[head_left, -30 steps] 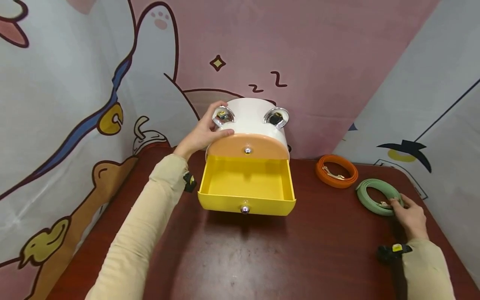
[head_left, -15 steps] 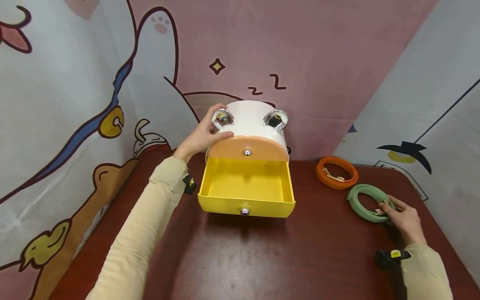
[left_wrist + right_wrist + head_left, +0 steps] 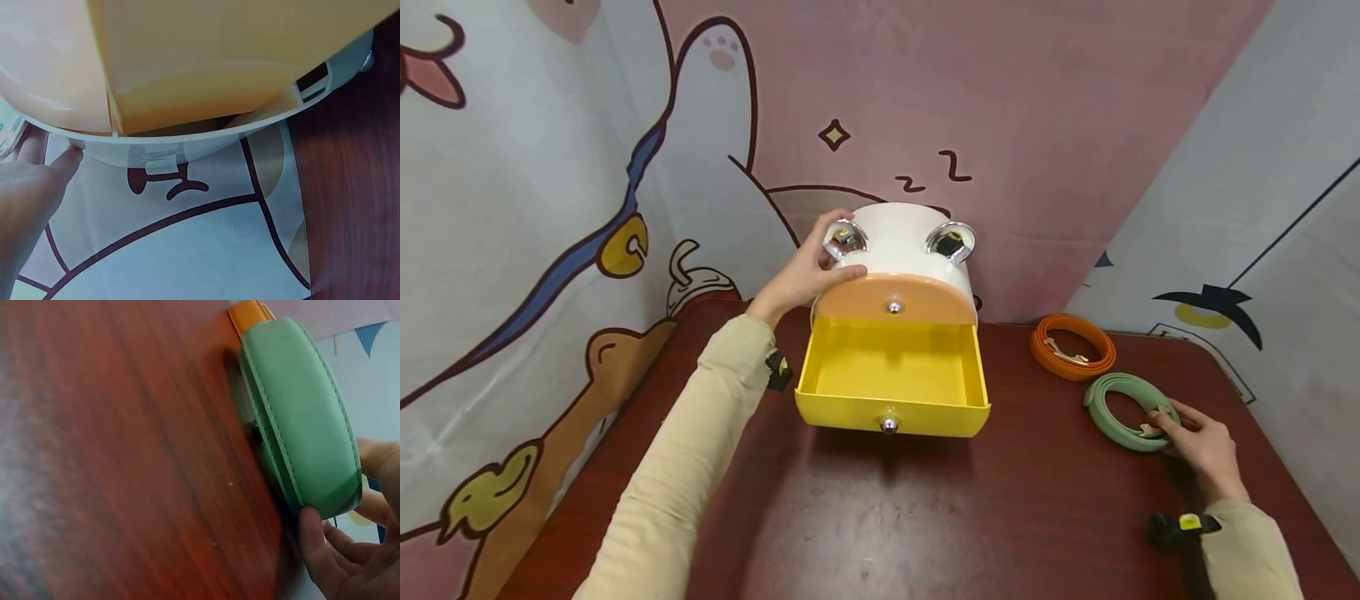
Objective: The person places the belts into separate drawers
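Note:
A white duck-faced drawer box (image 3: 901, 233) stands near the back of the table, with two shiny round eyes and an orange upper drawer front (image 3: 897, 298). Its yellow lower drawer (image 3: 892, 417) is pulled out, and nothing lies inside. My left hand (image 3: 803, 268) holds the box's upper left side beside one eye, thumb on the front edge; the left wrist view shows the thumb against the white rim (image 3: 187, 140). At the right, my right hand (image 3: 1204, 446) pinches a coiled green belt (image 3: 1108, 417) by its near right side. In the right wrist view, the belt (image 3: 303, 412) is tilted.
A coiled orange belt (image 3: 1045, 346) with a metal buckle lies behind the green one, close to the table's back edge. The dark red-brown table (image 3: 1000, 517) meets cartoon-printed cloth walls (image 3: 1075, 125) at the back and sides.
My right hand has moved the green belt left and slightly toward me. The left hand keeps its place on the drawer box, and the orange belt stays put.

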`<state>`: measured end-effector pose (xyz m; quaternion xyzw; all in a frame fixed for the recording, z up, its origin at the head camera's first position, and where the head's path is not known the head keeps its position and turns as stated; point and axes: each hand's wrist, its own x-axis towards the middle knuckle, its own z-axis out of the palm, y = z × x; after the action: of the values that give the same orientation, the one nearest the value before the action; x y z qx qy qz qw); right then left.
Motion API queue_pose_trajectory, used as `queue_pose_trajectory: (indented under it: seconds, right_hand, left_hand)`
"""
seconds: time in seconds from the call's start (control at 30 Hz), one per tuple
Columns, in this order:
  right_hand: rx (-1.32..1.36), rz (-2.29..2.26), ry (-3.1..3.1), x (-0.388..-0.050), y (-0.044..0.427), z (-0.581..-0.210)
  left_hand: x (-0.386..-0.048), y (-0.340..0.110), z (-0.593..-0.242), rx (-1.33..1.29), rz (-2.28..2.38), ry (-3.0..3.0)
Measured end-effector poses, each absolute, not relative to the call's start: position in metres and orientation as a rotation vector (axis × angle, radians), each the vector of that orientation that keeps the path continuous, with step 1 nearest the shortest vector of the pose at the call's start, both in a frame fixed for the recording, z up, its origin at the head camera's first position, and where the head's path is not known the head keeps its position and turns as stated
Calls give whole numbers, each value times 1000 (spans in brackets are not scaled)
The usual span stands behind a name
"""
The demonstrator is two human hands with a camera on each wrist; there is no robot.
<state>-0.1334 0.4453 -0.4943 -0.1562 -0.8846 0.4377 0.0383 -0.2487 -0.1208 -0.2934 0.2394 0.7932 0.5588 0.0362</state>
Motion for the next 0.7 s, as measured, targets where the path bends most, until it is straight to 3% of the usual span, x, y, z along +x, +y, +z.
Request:
queue_pose_trajectory:
  seconds: [0.7]
  right_hand:
    - [-480, 1285, -2595, -124, 411, -494]
  left_hand:
    - [-247, -121, -293, 734, 1709, 2442]
